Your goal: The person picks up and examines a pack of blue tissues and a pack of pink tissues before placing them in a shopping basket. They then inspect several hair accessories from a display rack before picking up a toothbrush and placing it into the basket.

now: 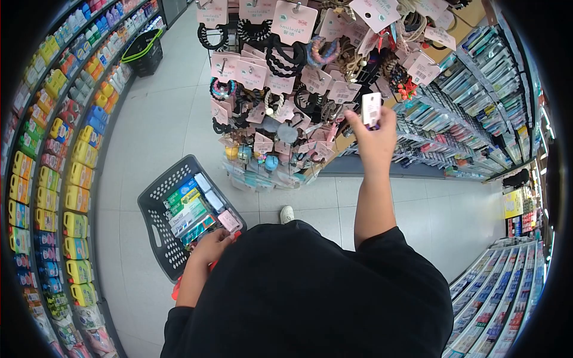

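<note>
My right hand (378, 136) is raised in front of the hair accessory rack, pinching a small carded hair accessory (371, 109) with a pale card and a bit of dark purple at its lower end. Lower left, my left hand (210, 247) is closed at the near side of a grey shopping basket (156, 190), around its red handle (176, 289), which is partly hidden. Inside the basket lie several boxes, including green-and-white ones (186, 206), whitish packs (209, 194) and a pink pack (228, 221) close to my left fingers.
Ahead, the rack carries hair ties on pink cards (293, 24), with pouches hanging lower down. Bottle shelves (77, 197) line the left side, where a black-and-green basket (143, 52) stands on the floor. Stationery shelves (471, 89) are at right, with more shelves (501, 292) lower right.
</note>
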Tool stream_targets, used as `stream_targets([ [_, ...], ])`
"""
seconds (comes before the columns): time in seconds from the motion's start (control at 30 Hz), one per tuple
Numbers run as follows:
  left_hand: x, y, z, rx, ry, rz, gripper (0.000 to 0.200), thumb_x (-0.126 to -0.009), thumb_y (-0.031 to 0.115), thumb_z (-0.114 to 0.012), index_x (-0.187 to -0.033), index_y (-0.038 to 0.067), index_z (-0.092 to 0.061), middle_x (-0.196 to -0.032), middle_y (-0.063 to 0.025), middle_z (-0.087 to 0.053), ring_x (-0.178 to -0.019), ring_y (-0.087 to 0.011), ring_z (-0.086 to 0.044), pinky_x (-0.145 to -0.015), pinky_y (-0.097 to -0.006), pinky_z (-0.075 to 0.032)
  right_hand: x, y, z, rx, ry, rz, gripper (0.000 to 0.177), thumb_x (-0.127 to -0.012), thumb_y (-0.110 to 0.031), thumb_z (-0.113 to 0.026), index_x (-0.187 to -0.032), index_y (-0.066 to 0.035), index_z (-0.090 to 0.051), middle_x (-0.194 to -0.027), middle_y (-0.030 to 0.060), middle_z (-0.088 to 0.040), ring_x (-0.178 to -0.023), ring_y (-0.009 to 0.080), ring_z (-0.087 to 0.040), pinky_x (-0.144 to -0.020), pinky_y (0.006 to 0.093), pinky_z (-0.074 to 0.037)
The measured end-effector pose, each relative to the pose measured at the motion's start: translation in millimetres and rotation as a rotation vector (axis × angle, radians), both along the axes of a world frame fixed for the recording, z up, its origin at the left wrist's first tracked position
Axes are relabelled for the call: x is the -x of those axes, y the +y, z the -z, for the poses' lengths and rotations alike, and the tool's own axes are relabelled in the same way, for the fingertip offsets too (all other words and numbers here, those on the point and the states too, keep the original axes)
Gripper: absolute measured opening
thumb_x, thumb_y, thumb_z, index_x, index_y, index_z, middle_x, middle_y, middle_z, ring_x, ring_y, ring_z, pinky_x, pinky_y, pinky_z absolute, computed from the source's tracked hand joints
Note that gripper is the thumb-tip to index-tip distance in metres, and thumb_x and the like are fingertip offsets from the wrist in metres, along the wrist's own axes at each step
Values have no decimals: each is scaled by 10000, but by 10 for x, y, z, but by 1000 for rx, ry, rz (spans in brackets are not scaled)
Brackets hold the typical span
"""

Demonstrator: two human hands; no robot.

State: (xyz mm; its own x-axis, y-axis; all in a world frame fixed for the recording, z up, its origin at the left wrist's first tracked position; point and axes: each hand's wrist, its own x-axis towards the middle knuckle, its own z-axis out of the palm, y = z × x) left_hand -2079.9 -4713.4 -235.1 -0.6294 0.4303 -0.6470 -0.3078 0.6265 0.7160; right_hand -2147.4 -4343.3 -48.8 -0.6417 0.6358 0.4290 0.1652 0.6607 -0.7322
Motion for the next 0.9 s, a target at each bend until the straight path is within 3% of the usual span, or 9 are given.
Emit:
stream_targets([
  [0.17, 32, 38, -152, 3, -8, 22, 381, -866, 322, -597, -1051, -10, -591, -925, -153, -658, -869, -249, -630, -777, -326, -469, -47, 152, -151, -132, -89, 230, 729, -609, -485, -809, -1010, 38, -499, -822, 144, -635, -734, 236, -622, -690, 341, -487],
  [0.3, 24, 17, -93, -3, -15, 16, 388, -867, 325, -594, -1059, -12, -588, -929, -158, -657, -871, -253, -630, -777, -328, -470, -28, 133, -164, -105, -147, 257, 736, -610, -497, -804, -1017, 33, -496, -809, 141, -639, -730, 236, -627, -694, 342, -489],
  [0.4, 10, -6, 10, -8, -10, 17, 394, -868, 329, -592, -1066, -12, -587, -933, -161, -657, -873, -255, -630, -779, -331, -471, -10, 135, -157, -92, -118, 252, 754, -623, -482, -807, -1052, 56, -500, -822, 117, -624, -704, 165, -587, -663, 283, -475],
  [0.7, 7, 9, -36, -2, -5, 18, 389, -866, 337, -590, -1054, -4, -591, -924, -158, -655, -863, -257, -629, -768, -335, -470, 143, 193, -92, -94, -193, 243, 744, -620, -458, -820, -1032, 63, -485, -853, 137, -631, -743, 197, -611, -694, 317, -485],
  [0.8, 11, 14, -57, 19, 0, 39, 392, -861, 346, -592, -1049, 2, -593, -922, -159, -654, -865, -259, -627, -768, -336, -468, 255, 295, 73, -153, -61, 192, 760, -609, -422, -839, -1043, 71, -458, -929, 152, -599, -815, 211, -599, -746, 320, -474],
  [0.9, 22, 12, -66, 43, 20, 48, 398, -855, 356, -596, -1048, 8, -595, -924, -163, -652, -871, -266, -625, -771, -340, -466, 268, 318, 171, -205, 80, 129, 767, -574, -401, -857, -1030, 56, -444, -1036, 196, -527, -938, 318, -547, -820, 371, -443],
])
